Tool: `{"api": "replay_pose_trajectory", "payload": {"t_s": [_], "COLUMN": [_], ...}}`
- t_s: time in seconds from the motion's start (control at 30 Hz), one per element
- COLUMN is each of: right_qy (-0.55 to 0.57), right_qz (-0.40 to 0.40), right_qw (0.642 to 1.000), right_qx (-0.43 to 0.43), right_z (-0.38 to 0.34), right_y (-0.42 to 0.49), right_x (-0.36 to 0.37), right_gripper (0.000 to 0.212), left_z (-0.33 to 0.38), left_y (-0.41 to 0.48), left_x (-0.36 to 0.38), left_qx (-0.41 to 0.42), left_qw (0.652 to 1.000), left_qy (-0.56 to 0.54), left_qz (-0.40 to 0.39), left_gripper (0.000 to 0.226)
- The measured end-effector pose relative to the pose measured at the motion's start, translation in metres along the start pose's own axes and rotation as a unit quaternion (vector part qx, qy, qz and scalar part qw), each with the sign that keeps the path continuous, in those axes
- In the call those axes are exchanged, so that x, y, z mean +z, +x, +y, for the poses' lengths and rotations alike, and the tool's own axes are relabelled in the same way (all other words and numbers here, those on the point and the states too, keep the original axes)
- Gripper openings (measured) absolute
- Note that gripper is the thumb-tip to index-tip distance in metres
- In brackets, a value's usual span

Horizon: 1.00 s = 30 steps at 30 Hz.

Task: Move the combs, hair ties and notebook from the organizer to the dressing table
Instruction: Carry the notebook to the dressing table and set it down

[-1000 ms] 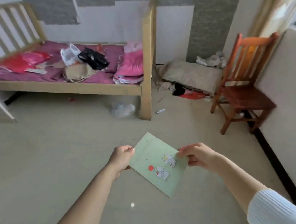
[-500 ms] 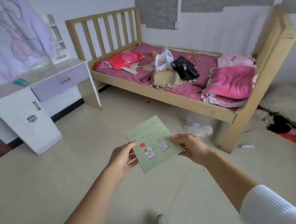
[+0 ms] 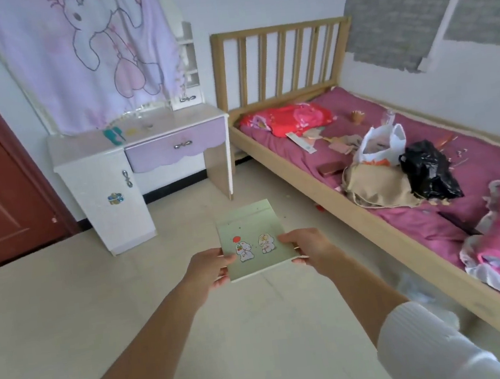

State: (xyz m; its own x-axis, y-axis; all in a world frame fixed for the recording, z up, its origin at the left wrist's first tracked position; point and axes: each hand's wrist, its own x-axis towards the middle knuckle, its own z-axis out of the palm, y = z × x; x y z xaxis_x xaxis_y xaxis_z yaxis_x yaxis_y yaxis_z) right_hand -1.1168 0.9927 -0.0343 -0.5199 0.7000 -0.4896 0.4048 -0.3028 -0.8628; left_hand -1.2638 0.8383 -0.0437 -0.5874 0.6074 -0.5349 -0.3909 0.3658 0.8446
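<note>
I'm holding the pale green notebook with cartoon bunnies (image 3: 250,240) out in front of me over the floor, my left hand (image 3: 208,268) pinching its left edge and my right hand (image 3: 305,245) gripping the right edge. The white and lilac dressing bench (image 3: 84,147) is sitting ahead, teal combs (image 3: 114,136) lying on top.

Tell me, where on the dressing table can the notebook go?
The dressing table top looks bare on its left part, from the left edge to the teal combs, and on the right front corner above the purple drawer. The middle back, by the combs and small blurry bits, is crowded. Both the left hand and right hand hold the notebook.
</note>
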Motion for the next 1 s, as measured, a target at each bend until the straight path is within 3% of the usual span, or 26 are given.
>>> {"api": "replay_pose_trajectory", "payload": {"t_s": [0.23,0.37,0.6,1.0], "right_qy": [-0.109,-0.112,-0.151,-0.203], "right_qz": [-0.03,-0.043,-0.072,-0.111], "right_qw": [0.994,0.993,0.986,0.973], "right_qx": [0.008,0.002,-0.01,-0.01], "right_z": [-0.107,-0.175,-0.272,-0.404], "right_y": [0.178,0.276,0.424,0.697], "right_x": [0.064,0.103,0.155,0.226], "right_gripper": [0.007,0.016,0.024,0.021], "left_z": [0.097,0.162,0.265,0.386], "left_y": [0.16,0.251,0.393,0.662], "left_x": [-0.046,-0.08,-0.117,-0.155], "left_qx": [0.027,0.039,0.06,0.079], "left_qw": [0.998,0.997,0.993,0.983], "left_qy": [0.008,0.014,0.017,0.037], "left_qz": [0.06,0.066,0.102,0.159], "left_gripper": [0.014,0.01,0.03,0.027]}}
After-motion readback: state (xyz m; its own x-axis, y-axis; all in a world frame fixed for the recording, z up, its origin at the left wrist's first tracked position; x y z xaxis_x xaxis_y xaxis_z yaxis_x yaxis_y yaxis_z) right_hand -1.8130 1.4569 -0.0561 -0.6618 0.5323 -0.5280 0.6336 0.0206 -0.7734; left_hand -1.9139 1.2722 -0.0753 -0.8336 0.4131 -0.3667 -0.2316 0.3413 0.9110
